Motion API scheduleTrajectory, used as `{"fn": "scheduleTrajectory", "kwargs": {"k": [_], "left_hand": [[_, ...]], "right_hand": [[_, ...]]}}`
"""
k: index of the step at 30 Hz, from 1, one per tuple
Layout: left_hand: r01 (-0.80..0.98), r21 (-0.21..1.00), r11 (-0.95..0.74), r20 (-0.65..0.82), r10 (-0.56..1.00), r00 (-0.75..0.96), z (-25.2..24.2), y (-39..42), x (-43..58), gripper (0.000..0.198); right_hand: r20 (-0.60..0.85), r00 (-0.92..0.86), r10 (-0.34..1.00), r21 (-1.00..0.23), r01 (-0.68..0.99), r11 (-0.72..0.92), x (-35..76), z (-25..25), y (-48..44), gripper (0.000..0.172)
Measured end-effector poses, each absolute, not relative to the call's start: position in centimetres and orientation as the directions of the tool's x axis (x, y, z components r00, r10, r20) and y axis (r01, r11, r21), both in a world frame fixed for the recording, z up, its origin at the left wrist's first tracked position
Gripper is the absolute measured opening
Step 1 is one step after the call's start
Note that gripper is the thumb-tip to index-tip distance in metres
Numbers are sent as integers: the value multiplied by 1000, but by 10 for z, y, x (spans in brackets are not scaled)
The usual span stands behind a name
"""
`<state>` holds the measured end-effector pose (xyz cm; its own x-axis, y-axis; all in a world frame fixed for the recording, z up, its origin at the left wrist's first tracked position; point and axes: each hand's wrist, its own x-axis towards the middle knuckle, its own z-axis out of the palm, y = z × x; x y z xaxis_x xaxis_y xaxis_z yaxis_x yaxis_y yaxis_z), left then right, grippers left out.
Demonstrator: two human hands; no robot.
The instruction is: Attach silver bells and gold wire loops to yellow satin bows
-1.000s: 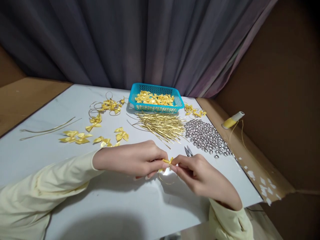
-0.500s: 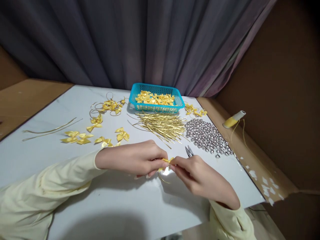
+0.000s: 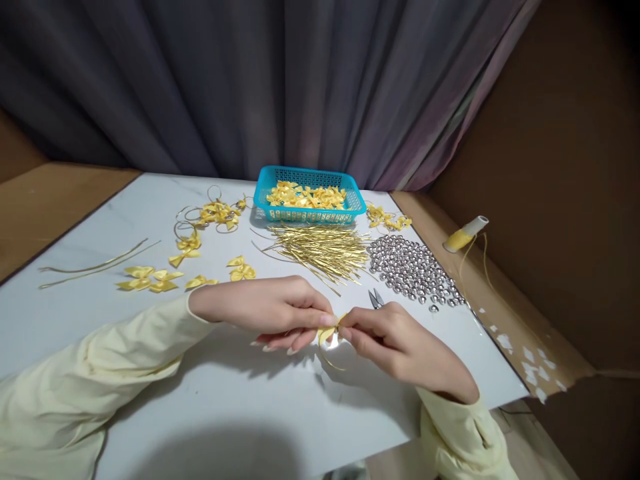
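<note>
A yellow ribbon bow [image 3: 327, 333] is pinched between my two hands, low over the white tabletop. My left hand [image 3: 280, 312] grips its left side with thumb and forefinger, the other fingers stretched out below. From the right, my right hand [image 3: 395, 343] pinches the bow's other side; its fingertips partly cover it. A thin gold cord [image 3: 331, 363] hangs in a curve under the bow. Just beyond my right hand lie small thread snips [image 3: 376, 299], blades pointing away, their handles hidden. Several yellow bows [image 3: 145, 278] lie beyond my left forearm.
A blue basket [image 3: 310, 216] of yellow bows stands at the back. Before it lies a heap of gold cords [image 3: 320, 253], with silver beads [image 3: 413, 270] to the right. Bows with looped cords [image 3: 217, 213] lie at the back left. A yellow thread spool [image 3: 465, 235] rests beyond the right edge.
The fingers of my left hand have spread out beneath the bow, and more of its yellow ribbon shows. My right hand keeps its pinch. The whole view has shifted slightly.
</note>
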<state>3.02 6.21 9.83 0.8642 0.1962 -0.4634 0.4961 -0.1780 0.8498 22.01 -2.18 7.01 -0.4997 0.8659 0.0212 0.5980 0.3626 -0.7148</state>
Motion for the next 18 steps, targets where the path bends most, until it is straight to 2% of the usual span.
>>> {"fn": "scheduleTrajectory", "kwargs": {"k": [9, 18], "left_hand": [[520, 841, -152, -485, 217, 847, 101, 61, 33, 39], [562, 817, -129, -525, 234, 818, 99, 61, 35, 30]], "right_hand": [[18, -498, 867, -715, 599, 359, 219, 71, -21, 19], [9, -516, 857, -700, 609, 374, 220, 70, -19, 19]]}}
